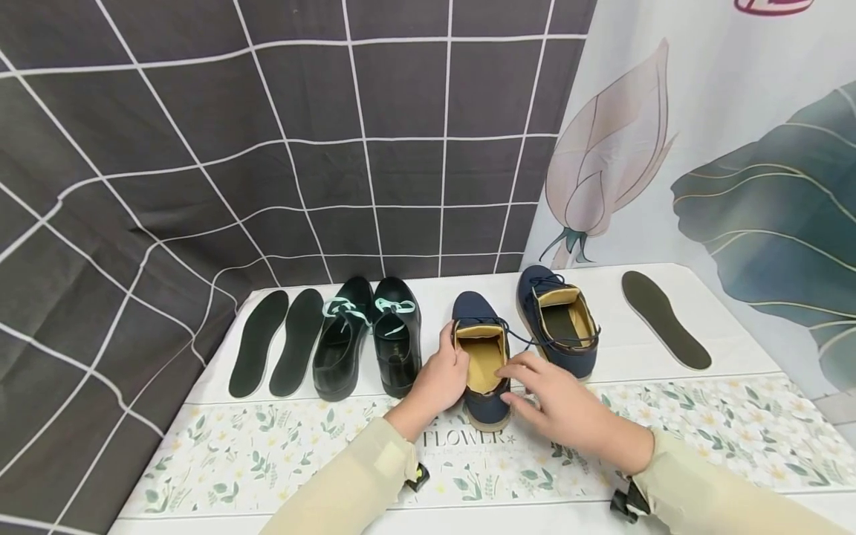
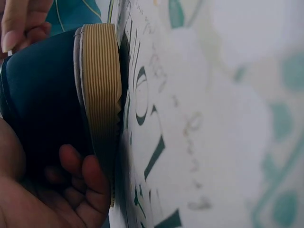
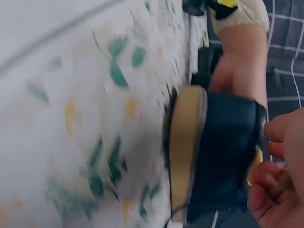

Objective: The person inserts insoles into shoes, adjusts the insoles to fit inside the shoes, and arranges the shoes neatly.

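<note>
A navy-blue lace-up shoe with tan lining [image 1: 483,368] stood on the white, flower-printed tabletop [image 1: 735,349] between both hands, long axis running near to far, toe far. The left hand [image 1: 441,375] gripped its left side; the right hand [image 1: 551,401] touched the right rim, thumb and fingers parted, apparently holding nothing. Just far of it stood a matching navy shoe [image 1: 571,358], left of a loose dark-olive insole [image 1: 663,319]. Black leather-like shoes [image 1: 397,357] and two black insoles [image 1: 257,345] lined the left.

navy shoe [image 3: 225,147], yel-tan lining [image 1: 481,360], blk shoes [image 1: 336,368] w/ laces [image 1: 343,307] (mint grn)
</note>
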### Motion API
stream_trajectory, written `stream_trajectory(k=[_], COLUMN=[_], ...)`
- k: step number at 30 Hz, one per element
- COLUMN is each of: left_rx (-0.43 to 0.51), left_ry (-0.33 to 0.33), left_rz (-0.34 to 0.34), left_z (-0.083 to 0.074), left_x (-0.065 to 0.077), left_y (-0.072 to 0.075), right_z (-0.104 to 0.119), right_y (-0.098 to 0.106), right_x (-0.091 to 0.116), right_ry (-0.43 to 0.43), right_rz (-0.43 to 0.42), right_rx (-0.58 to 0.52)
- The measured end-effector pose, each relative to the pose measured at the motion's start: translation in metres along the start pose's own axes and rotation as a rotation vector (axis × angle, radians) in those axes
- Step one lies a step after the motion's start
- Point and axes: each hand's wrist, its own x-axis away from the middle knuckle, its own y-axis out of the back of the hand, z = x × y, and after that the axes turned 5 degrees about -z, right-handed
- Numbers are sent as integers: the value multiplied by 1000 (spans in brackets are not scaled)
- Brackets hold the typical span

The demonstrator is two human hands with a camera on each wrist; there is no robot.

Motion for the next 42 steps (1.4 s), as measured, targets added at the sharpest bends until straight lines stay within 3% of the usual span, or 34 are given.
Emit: stream_trajectory(k=[7,14,29,38,42], left_rx=[7,6,10,16,9], left_ry=[7,19,15,8,-10], left_rz=[3,11,16,21,3], left_z=[-1,-1,-3,-3,-3], left_x=[0,0,1,2,2], left_y=[0,0,4,2,2], right_z=[-26,-56,-120,-164,-179], right_y=[25,51,75,82,85], right_x=[-2,2,15,32,41], right_ry=[-34,-130,-366,-585,-639], right_rz=[-166,-262,-168,-61,17], right_rx=[15,79,257,290,345])
